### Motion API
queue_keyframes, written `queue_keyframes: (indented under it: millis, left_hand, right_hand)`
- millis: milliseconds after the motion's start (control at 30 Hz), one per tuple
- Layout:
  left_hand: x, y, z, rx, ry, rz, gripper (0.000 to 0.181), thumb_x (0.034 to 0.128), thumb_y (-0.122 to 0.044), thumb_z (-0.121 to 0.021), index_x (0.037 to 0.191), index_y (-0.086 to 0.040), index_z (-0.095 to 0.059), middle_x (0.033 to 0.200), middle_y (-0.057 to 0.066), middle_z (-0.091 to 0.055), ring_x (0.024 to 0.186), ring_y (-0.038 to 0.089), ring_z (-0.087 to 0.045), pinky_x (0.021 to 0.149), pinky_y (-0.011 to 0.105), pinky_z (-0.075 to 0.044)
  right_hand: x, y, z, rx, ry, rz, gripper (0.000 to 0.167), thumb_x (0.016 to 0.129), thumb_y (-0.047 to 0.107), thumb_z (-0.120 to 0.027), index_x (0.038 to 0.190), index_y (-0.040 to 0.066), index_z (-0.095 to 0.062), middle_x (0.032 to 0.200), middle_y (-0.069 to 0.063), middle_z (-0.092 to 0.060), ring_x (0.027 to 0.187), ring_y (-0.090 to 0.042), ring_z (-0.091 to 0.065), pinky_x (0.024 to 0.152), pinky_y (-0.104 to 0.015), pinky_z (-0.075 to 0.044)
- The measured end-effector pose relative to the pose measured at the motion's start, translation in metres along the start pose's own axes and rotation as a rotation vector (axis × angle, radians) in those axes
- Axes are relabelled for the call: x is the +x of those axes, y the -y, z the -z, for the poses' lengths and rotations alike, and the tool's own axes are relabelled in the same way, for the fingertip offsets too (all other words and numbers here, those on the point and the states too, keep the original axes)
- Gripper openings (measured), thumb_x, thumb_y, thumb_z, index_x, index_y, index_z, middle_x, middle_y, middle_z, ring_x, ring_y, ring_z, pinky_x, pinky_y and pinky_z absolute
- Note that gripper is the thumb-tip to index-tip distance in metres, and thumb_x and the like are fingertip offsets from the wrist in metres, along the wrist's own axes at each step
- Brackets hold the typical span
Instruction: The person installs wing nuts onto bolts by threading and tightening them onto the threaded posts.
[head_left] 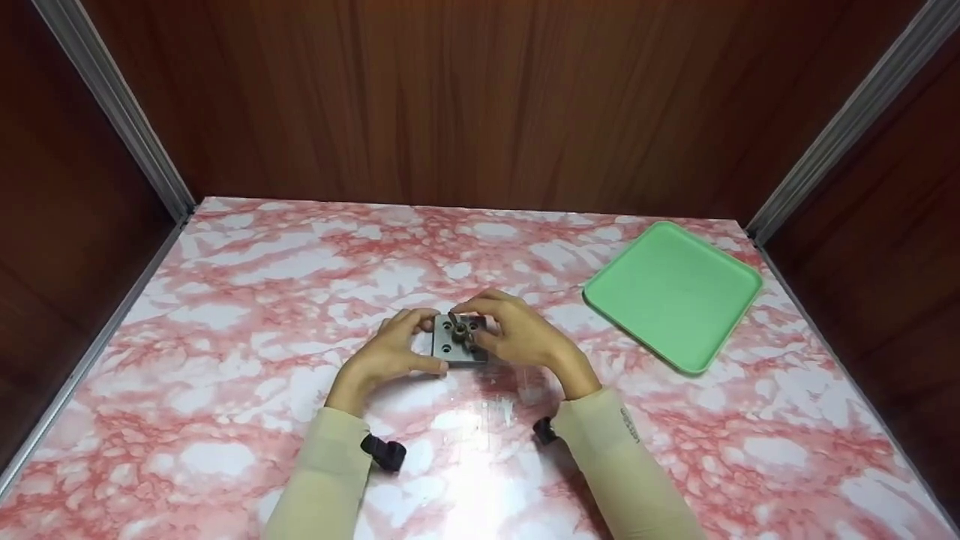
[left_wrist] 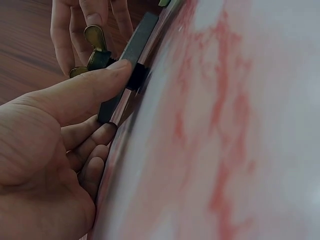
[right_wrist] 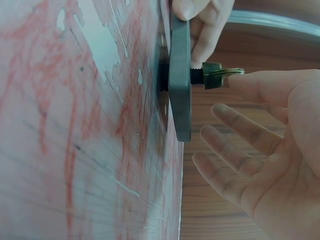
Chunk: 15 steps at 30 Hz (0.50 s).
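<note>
A grey metal plate [head_left: 461,358] [left_wrist: 136,44] [right_wrist: 180,92] with several holes lies between both hands. A brass-coloured wing nut [head_left: 460,332] [left_wrist: 98,57] [right_wrist: 214,76] sits on a threaded bolt [right_wrist: 197,76] standing out of its face; some thread shows between nut and plate. My left hand [head_left: 390,352] [left_wrist: 47,145] grips the plate's left side, thumb on the near edge, fingers at the far corner. With thumb and index finger, my right hand [head_left: 525,334] [right_wrist: 280,135] holds the nut's wings; its other fingers are spread beside the plate in the right wrist view.
A green square tray [head_left: 675,300] lies at the back right of the red-and-white marbled table [head_left: 247,450]. Brown wood-grain panels [head_left: 465,105] stand behind and at both sides, with metal strips at the corners. Each sleeve has a black device at the wrist.
</note>
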<state>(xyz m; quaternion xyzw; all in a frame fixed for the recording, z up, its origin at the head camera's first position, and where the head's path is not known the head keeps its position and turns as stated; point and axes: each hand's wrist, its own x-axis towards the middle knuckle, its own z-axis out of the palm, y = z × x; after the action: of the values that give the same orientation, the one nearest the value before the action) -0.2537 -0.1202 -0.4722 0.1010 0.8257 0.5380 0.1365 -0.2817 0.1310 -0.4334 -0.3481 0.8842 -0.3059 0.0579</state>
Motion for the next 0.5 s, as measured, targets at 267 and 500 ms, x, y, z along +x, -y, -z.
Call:
queue_keyframes:
  millis: [267, 500]
  left_hand:
    - [0.0005, 0.0022, -0.0003, 0.016, 0.002, -0.013, 0.086, 0.075, -0.015, -0.095, 0.151, -0.014, -0.054, 0.143, 0.009, -0.053, 0.14, 0.033, -0.037, 0.122, 0.054, -0.03]
    - [0.0013, 0.0027, 0.0001, 0.023, -0.007, -0.012, 0.087, 0.0755, -0.016, -0.095, 0.152, -0.014, -0.054, 0.143, 0.009, -0.053, 0.14, 0.032, -0.038, 0.122, 0.054, -0.029]
  right_hand:
    - [-0.0007, 0.0003, -0.001, -0.025, -0.002, -0.015, 0.049, 0.1, 0.014, -0.069, 0.147, 0.024, -0.064, 0.15, -0.003, -0.059, 0.138, -0.023, -0.055, 0.113, -0.051, -0.047]
    - [0.0004, -0.0012, -0.0012, -0.006, -0.004, -0.008, 0.05, 0.098, 0.015, -0.069, 0.147, 0.022, -0.064, 0.144, -0.003, -0.061, 0.128, -0.025, -0.06, 0.107, -0.047, -0.051]
